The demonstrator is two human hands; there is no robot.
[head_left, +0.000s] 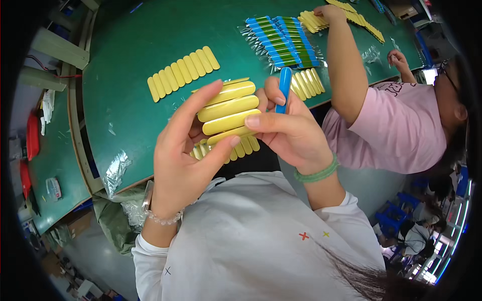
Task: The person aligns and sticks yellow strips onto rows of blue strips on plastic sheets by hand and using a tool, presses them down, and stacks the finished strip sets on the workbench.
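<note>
While the left hand (178,158) and right hand (304,138) grip it, the yellow stack (228,108) looks light

Near centre, toward twelve o'clock, it sits between left forefinger at eleven and thumb at six; the right thumb presses at four, fingers also gripping a blue strip (284,89) at two. Probably stiff, slippery: pinch rounded ends, nine and three.

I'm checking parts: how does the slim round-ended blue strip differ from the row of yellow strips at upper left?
The blue strip is single; the yellow row, several side by side. The right hand holds the blue strip; the green table bears the yellow row. Both have rounded ends.
</note>
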